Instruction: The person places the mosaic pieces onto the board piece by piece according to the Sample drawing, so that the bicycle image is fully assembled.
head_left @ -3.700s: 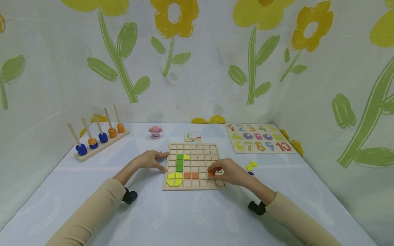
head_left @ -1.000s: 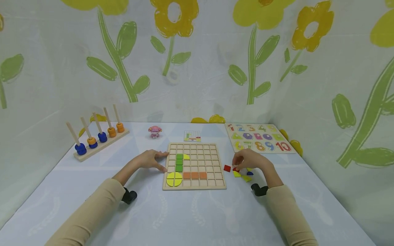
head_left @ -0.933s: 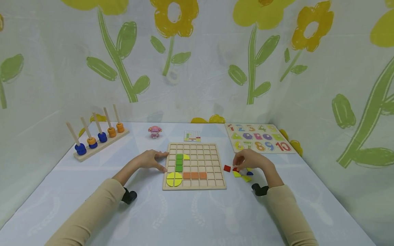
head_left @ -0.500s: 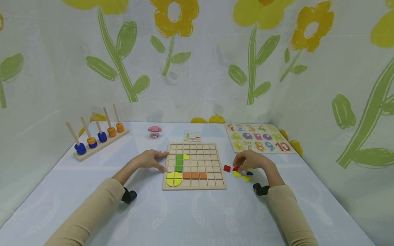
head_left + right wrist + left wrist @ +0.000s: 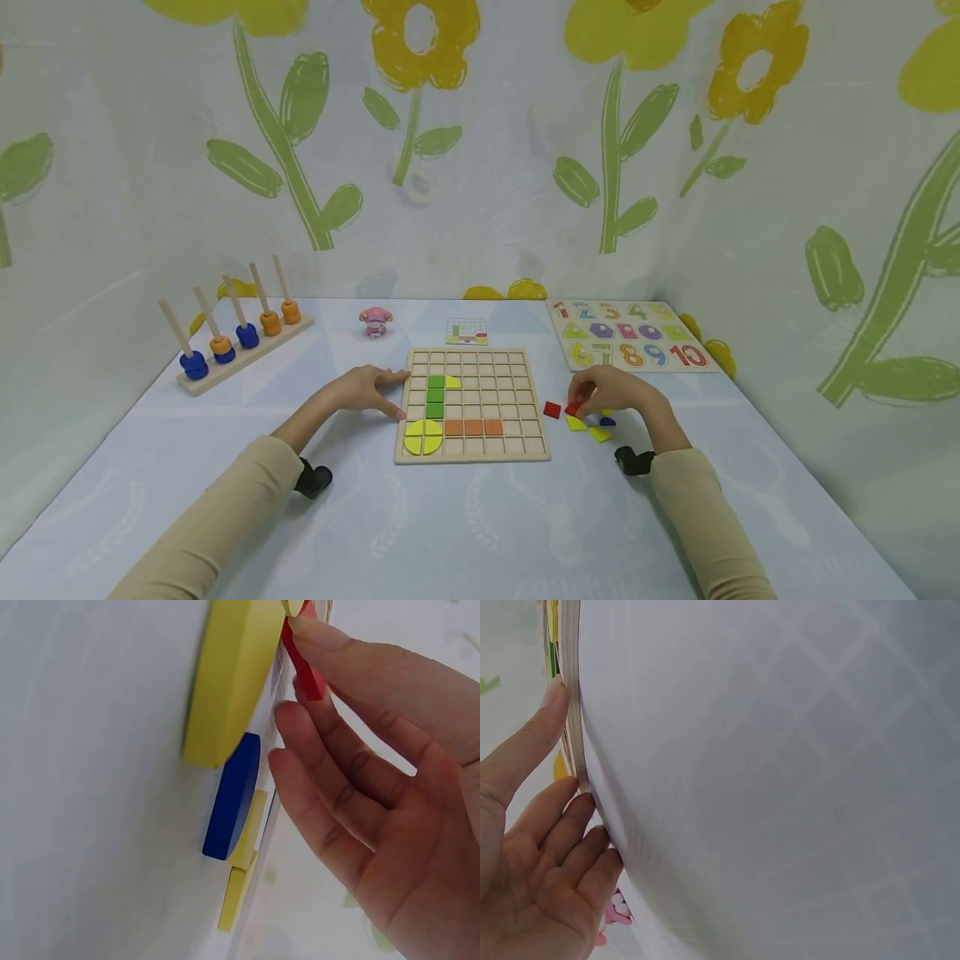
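Note:
My right hand (image 5: pixel 615 389) is just right of the wooden grid board (image 5: pixel 472 458), pinching a small red piece (image 5: pixel 309 673) between thumb and forefinger. Around it lie a red square (image 5: pixel 552 409), yellow pieces (image 5: pixel 576 423) and a blue piece (image 5: pixel 234 799). My left hand (image 5: pixel 363 389) touches the board's left edge with thumb and forefinger spread; in the left wrist view its other fingers are loosely bent. In the grid sit green squares (image 5: pixel 435 397) in a column, a yellow quarter circle (image 5: pixel 453 382), a yellow circle of quarters (image 5: pixel 423 437) and a row of orange squares (image 5: pixel 473 427).
Behind the board lies a small pattern card (image 5: pixel 467 331), with a pink figurine (image 5: pixel 375 321) to its left. A peg stand (image 5: pixel 247 354) with blue and orange beads is at the far left. A number puzzle board (image 5: pixel 633 336) lies back right.
My right hand has left the grid, where a third orange square now lies, and moved right to the loose pieces. It has now taken a red piece. My left hand stays put.

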A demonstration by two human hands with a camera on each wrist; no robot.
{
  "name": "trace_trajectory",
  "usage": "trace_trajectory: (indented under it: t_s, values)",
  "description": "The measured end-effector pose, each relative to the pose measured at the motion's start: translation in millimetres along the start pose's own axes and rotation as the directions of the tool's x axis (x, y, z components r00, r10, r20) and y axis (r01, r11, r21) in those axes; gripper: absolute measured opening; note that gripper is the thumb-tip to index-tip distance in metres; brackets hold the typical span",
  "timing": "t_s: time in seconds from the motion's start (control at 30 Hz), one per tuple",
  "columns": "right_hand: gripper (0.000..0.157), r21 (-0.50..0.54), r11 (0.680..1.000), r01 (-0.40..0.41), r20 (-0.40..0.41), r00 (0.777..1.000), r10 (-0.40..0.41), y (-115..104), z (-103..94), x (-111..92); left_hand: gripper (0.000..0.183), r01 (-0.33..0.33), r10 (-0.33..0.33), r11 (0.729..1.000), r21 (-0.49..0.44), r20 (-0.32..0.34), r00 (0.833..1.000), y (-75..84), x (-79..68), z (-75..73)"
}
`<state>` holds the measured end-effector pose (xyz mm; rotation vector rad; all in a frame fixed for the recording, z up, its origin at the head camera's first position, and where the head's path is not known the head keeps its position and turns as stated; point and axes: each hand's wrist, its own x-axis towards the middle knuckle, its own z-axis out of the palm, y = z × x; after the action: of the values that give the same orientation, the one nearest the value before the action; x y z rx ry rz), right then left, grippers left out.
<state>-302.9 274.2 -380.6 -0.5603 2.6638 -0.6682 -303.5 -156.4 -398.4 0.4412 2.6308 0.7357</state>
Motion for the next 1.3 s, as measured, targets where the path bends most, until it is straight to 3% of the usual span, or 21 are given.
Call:
trace_trajectory:
  t_s: [0.37,0.73,1.07,1.3]
  values:
    - [0.007,0.064,0.985,0.158,-0.036,0.987,-0.156,-2,-3.0,0,0.082,-0.006,0.006,1.000,0.016,-0.002,1.000,0.2,-0.3,2.1]
    - [0.010,0.060,0.936,0.348,-0.131,0.932,-0.338,-27,6.7,10,0.083,0.006,-0.006,1.000,0.026,-0.006,1.000,1.8,-1.3,2.3]
    - [0.012,0.046,0.927,0.371,-0.174,0.917,-0.359,-47,24.3,17,0.082,0.012,-0.012,0.999,0.031,-0.003,1.000,3.5,-1.9,1.6]
    - [0.012,0.040,0.932,0.361,-0.142,0.925,-0.353,-56,31.7,20,0.083,0.014,-0.014,0.999,0.033,-0.003,1.000,4.0,-3.5,0.6]
